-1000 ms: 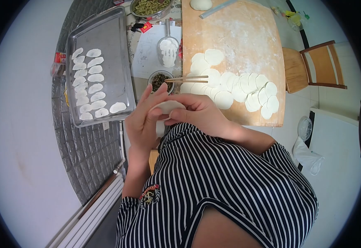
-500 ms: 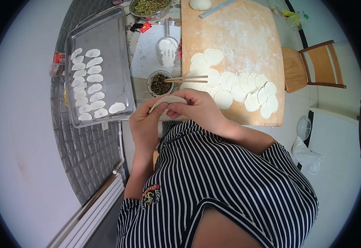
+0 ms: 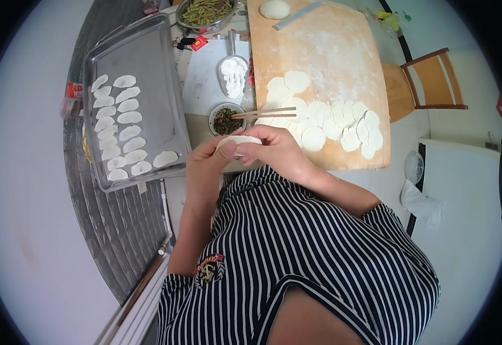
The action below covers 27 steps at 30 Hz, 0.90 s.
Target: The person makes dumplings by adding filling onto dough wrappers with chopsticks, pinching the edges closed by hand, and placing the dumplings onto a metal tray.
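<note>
Between my two hands is a folded dumpling (image 3: pixel 240 140), its pale edge showing above my thumbs. My left hand (image 3: pixel 209 163) pinches its left end, and my right hand (image 3: pixel 275 150) pinches the right end. Any filling inside is hidden. Just beyond my fingers stands a bowl of dark chopped filling (image 3: pixel 225 119), with a pair of chopsticks (image 3: pixel 271 112) resting across its rim. Many round dough wrappers (image 3: pixel 313 139) lie overlapped on the wooden board (image 3: pixel 343 52) to the right. Folded dumplings (image 3: pixel 129 118) sit in rows on the metal tray (image 3: pixel 158 69) at the left.
A metal scoop of flour (image 3: pixel 233 75) lies on white paper behind the bowl. At the back are a bowl of green pieces (image 3: pixel 202 12), a dough ball (image 3: pixel 275 8) and a grey flat bar (image 3: pixel 297 16). A wooden chair (image 3: pixel 435 80) stands beyond the board.
Both hands keep hold of the dumpling, with the fingers shifting slightly along its edge. The camera view has tilted a little, so tray and board appear shifted.
</note>
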Tool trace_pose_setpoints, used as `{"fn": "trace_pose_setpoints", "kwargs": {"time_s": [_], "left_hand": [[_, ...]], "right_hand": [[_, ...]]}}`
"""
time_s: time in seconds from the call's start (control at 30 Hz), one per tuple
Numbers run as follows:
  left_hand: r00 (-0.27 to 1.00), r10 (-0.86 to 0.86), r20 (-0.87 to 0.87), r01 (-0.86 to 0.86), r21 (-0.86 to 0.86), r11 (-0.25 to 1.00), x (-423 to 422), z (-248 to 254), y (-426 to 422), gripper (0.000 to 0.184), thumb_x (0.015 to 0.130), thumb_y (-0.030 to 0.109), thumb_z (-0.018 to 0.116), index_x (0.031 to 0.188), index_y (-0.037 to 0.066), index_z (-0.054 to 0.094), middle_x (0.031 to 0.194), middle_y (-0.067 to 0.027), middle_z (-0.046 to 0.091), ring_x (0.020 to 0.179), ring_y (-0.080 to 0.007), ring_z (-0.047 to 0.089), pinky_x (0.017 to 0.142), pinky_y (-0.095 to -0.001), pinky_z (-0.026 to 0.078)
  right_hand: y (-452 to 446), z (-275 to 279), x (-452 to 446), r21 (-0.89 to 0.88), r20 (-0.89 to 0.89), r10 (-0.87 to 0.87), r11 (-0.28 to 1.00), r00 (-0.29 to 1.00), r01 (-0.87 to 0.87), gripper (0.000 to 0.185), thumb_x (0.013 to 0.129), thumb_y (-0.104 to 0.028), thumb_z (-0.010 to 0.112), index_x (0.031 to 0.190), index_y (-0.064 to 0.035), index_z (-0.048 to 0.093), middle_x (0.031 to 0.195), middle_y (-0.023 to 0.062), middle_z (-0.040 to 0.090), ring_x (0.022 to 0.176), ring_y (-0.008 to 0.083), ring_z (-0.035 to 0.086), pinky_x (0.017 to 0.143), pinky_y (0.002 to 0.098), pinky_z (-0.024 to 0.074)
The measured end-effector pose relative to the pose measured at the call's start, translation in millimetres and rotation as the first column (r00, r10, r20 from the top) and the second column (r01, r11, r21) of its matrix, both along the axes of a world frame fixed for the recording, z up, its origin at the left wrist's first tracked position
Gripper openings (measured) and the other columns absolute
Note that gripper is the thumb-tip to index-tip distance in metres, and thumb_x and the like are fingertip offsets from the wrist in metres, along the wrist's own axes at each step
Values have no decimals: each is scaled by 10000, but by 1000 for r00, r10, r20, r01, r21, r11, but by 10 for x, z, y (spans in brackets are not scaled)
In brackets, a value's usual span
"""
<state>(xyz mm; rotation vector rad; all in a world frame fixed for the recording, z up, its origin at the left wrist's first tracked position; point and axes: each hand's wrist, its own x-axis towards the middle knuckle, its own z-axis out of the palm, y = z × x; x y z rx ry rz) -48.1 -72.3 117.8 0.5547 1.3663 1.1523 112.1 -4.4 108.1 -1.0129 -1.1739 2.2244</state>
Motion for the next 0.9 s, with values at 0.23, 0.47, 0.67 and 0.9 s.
{"fn": "trace_pose_setpoints", "kwargs": {"time_s": [0.23,0.47,0.67,0.9], "left_hand": [[994,-35,104,43,-77,996,-395,44,155,296,919,138,627,1155,-40,650,1001,-71,682,889,-127,636,817,-240,502],[983,-184,28,186,-101,977,-779,78,186,286,897,106,643,1149,-29,649,992,-55,686,877,-93,629,769,-215,490],[974,-187,125,193,-42,980,-1043,-335,175,313,876,88,677,1157,-45,643,1026,-75,687,895,-111,634,813,-239,505],[900,-235,368,269,-42,962,-1433,-548,225,347,930,132,631,1190,-92,583,1101,-136,657,948,-175,655,848,-283,560]], "right_hand": [[18,-23,-336,52,142,-70,997,987,63,221,914,-181,674,1024,9,643,837,24,646,707,67,595,672,225,519],[-21,-119,-712,62,286,-56,997,957,40,194,924,-116,652,1069,5,605,885,47,652,734,83,614,699,226,543],[-73,-185,-915,150,385,-126,986,914,72,181,896,-165,680,993,-13,664,818,37,672,716,81,618,669,221,519],[-33,-141,-1066,-8,379,-170,982,910,187,172,913,-83,656,1034,40,667,846,87,694,741,119,663,705,250,564]]}}
